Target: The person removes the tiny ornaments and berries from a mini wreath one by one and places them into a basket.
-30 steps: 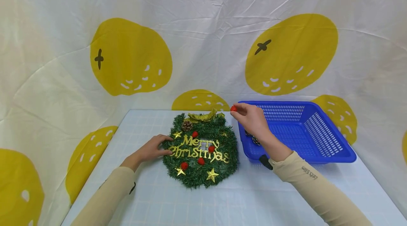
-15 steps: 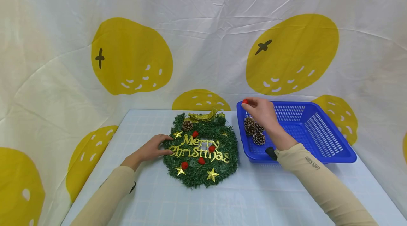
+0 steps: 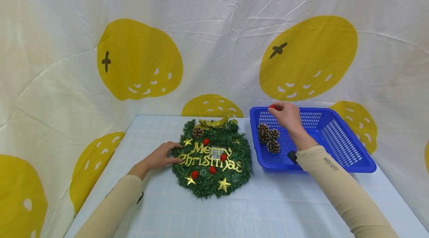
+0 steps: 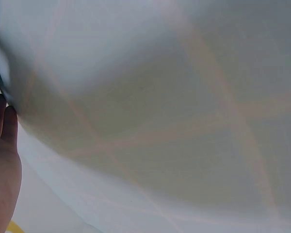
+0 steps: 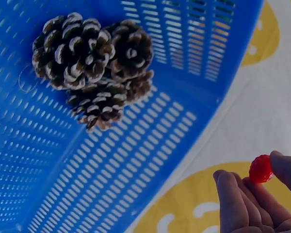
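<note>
A green Christmas wreath (image 3: pixel 214 189) lies flat on the table, with gold "Merry Christmas" lettering, gold stars, several red berries, a pine cone and a gold bow. My left hand (image 3: pixel 162 156) rests at its left edge, fingers fairly straight and touching the greenery. In the left wrist view that hand (image 4: pixel 2 165) shows only partly. My right hand (image 3: pixel 287 115) pinches a small bumpy red berry (image 5: pixel 260 169) between thumb and fingers, above the far left part of the blue plastic basket (image 3: pixel 321 169). Several white-tipped pine cones (image 5: pixel 72 51) sit inside the basket.
A pale checked cloth (image 3: pixel 201 219) covers the table. Behind it hangs a white curtain (image 3: pixel 221 44) printed with large yellow fruit shapes. The basket's slotted walls rise to the right of the wreath.
My right hand has moved to the right with the red berry, from beside the basket's left rim to over the basket, uncovering the pine cones. My left hand has stayed put.
</note>
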Demonstrator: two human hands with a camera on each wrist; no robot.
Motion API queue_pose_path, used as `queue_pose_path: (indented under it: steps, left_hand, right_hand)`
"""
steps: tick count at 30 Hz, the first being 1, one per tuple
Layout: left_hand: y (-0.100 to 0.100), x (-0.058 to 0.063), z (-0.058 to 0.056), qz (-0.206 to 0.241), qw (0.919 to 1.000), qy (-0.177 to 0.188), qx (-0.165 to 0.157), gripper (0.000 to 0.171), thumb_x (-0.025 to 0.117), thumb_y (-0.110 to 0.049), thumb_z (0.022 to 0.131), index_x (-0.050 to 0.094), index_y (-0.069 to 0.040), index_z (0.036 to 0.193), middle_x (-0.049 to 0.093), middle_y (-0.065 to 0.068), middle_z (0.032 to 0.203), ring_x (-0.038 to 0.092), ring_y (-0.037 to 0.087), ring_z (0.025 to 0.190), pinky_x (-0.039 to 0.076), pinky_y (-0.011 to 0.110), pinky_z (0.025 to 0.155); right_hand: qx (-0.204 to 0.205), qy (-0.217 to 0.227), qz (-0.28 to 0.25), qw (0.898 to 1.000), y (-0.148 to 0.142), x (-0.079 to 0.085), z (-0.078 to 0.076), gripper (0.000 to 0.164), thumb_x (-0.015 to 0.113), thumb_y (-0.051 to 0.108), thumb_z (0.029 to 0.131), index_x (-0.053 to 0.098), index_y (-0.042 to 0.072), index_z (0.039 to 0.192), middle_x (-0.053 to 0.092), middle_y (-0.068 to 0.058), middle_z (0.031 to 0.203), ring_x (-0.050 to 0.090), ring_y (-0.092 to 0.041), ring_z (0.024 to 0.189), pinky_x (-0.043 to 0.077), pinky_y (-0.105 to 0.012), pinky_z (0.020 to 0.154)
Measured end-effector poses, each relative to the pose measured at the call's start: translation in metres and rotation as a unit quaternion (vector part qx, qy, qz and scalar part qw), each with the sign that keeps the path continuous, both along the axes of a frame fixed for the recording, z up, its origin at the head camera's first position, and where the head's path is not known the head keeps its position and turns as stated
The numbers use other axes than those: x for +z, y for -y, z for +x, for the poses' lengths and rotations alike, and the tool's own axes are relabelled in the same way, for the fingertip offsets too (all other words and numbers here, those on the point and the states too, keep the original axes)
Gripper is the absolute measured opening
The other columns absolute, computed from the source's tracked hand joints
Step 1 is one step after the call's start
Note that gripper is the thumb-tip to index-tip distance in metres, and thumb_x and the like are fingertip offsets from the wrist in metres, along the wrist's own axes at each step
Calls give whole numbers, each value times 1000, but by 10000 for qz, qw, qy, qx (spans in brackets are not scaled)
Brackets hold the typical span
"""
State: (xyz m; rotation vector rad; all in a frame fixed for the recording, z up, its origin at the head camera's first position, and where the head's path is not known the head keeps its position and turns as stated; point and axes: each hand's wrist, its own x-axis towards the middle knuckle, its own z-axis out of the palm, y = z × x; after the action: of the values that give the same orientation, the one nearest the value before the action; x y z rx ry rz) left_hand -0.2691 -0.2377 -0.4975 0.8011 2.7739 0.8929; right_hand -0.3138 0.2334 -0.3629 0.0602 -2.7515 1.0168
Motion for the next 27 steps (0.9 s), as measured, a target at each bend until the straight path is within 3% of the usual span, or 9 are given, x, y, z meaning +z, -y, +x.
queue_pose_path:
  steps: [12, 27]
  left_hand:
    - [0, 0, 0, 71, 10000, 25, 3, 58, 72, -38, 89, 55, -6, 134, 53, 18, 133, 45, 41, 126, 36, 59, 104]
    - [0, 0, 0, 64, 10000, 18, 58, 59, 71, -41, 89, 55, -7, 134, 53, 17, 133, 46, 40, 126, 37, 58, 104]
  right_hand:
    - [-333, 619, -120, 9975, -19, -12, -11, 42, 61, 28, 97, 65, -5, 123, 62, -25, 123, 54, -43, 113, 47, -54, 92]
    - [84, 1152, 435, 9923, -22, -32, -21, 41, 63, 25, 96, 66, -8, 119, 62, -28, 121, 55, -45, 112, 47, -55, 92]
